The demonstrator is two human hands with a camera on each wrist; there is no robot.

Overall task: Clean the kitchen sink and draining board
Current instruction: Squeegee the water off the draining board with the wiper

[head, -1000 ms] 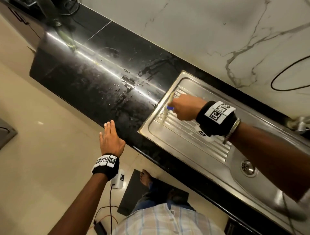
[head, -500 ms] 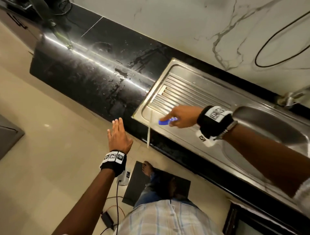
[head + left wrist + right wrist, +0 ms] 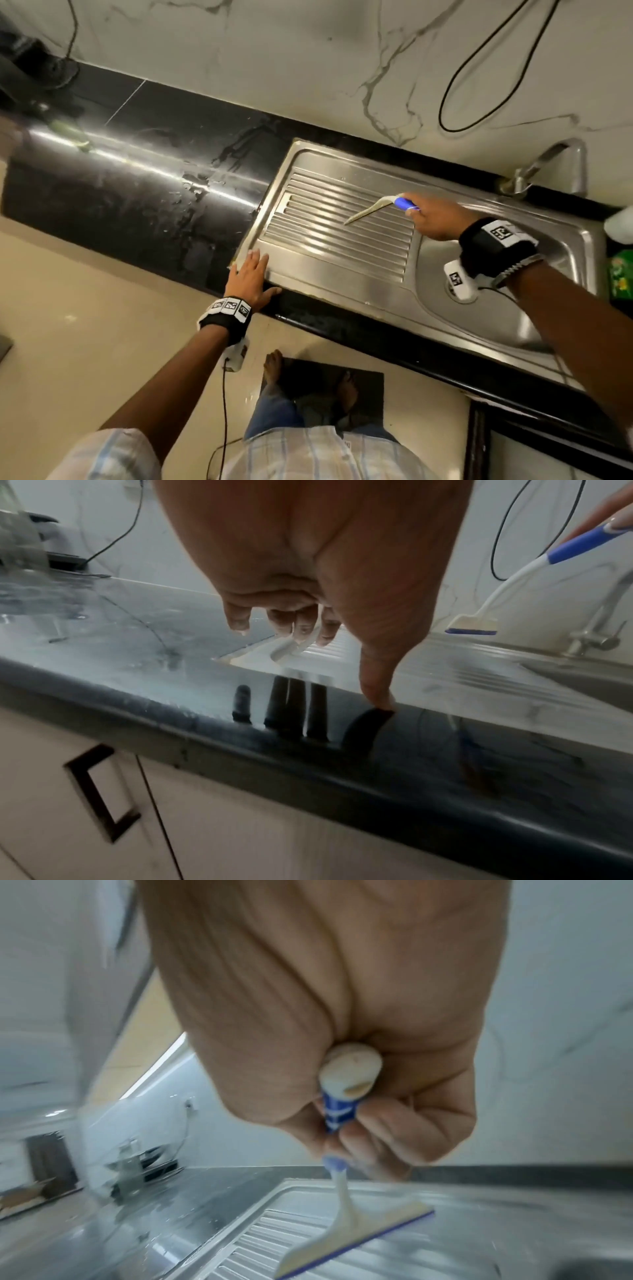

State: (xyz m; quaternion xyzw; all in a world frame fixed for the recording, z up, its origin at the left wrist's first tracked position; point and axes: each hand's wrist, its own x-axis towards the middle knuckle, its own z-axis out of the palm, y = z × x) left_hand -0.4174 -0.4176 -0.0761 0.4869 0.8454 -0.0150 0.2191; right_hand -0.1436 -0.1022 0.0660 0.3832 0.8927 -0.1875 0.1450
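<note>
A steel draining board (image 3: 342,236) with ridges joins a sink bowl (image 3: 486,308) on its right, set in a wet black counter (image 3: 137,192). My right hand (image 3: 435,219) grips the blue handle of a small white squeegee (image 3: 370,210), held over the ridges near the bowl; its blade (image 3: 359,1240) lies at or just over the board. My left hand (image 3: 251,277) lies flat with straight fingers on the board's front left corner, its thumb (image 3: 377,685) on the counter edge. The squeegee (image 3: 479,615) also shows in the left wrist view.
A tap (image 3: 548,168) stands behind the bowl. A black cable (image 3: 479,68) hangs on the marble wall. A green packet (image 3: 621,277) lies right of the sink. Dark appliances (image 3: 30,68) stand at the counter's far left. A cupboard handle (image 3: 99,791) is below the counter.
My right hand has carried the squeegee from the board's front left edge back to the ridges near the bowl. My left hand moved from the air onto the board's front corner.
</note>
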